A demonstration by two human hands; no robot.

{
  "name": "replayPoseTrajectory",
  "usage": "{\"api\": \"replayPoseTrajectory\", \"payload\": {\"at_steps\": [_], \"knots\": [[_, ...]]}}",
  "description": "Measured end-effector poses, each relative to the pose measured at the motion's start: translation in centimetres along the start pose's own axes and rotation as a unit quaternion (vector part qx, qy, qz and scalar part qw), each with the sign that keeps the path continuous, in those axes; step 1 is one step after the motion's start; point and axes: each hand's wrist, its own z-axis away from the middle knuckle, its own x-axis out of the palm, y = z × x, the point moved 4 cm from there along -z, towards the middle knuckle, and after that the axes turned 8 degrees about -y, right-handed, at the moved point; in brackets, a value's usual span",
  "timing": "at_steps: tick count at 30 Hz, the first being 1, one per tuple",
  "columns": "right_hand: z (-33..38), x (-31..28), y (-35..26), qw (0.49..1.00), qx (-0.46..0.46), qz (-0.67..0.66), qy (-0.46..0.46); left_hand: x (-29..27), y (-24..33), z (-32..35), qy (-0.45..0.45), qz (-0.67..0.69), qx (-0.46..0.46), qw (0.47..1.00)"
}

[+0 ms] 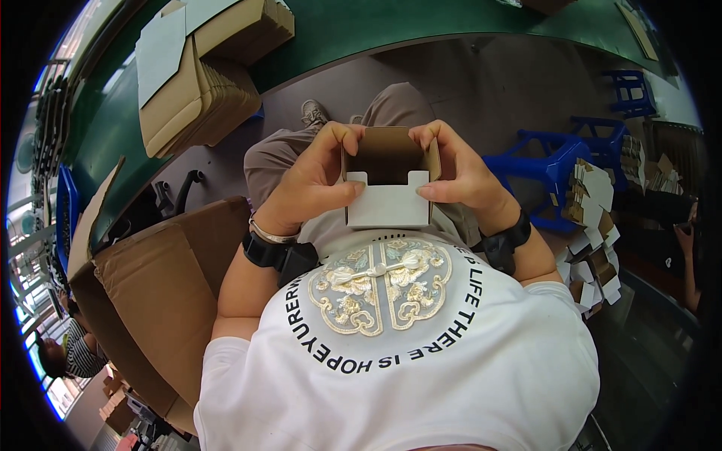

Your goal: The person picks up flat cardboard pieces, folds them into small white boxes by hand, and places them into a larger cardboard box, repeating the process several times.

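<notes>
1. Held above the lap, the small white-and-brown tuck-flap box sits between the two hands, its hollow brown inside facing the camera and its white front panel at 6 o'clock.
2. The left hand, at 9 o'clock from the box, grasps its left side: the thumb lies on the panel's upper left corner, the index finger curls at the rim toward 10 o'clock.
3. The right hand, at 3 o'clock, mirrors that grasp, thumb on the upper right corner, index finger at the rim toward 2 o'clock. The remaining fingers of both hands are largely hidden.
4. Around the box: stacked flat cartons at 10 o'clock, a large corrugated carton at 8, a blue plastic stool at 3.
</notes>
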Motion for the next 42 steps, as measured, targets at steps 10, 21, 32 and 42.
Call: {"api": "replayPoseTrajectory", "payload": {"at_steps": [10, 21, 32, 42], "knots": [[0.2, -0.1, 1.1, 0.994, -0.042, -0.095, -0.029, 1.3, 1.7, 0.2, 0.035, -0.347, 0.026, 0.937], [-0.7, 0.8, 1.5, 0.998, -0.029, -0.014, 0.046, -1.3, -0.1, -0.1, -0.131, -0.053, 0.048, 0.989], [-0.6, 0.8, 2.2, 0.999, -0.033, 0.009, 0.02, -0.2, -2.4, -0.4, -0.046, -0.003, 0.023, 0.999], [-1.0, 1.1, 0.8, 0.99, 0.072, 0.122, 0.029, 0.7, -0.7, 0.1, -0.043, -0.021, -0.131, 0.99]]}}
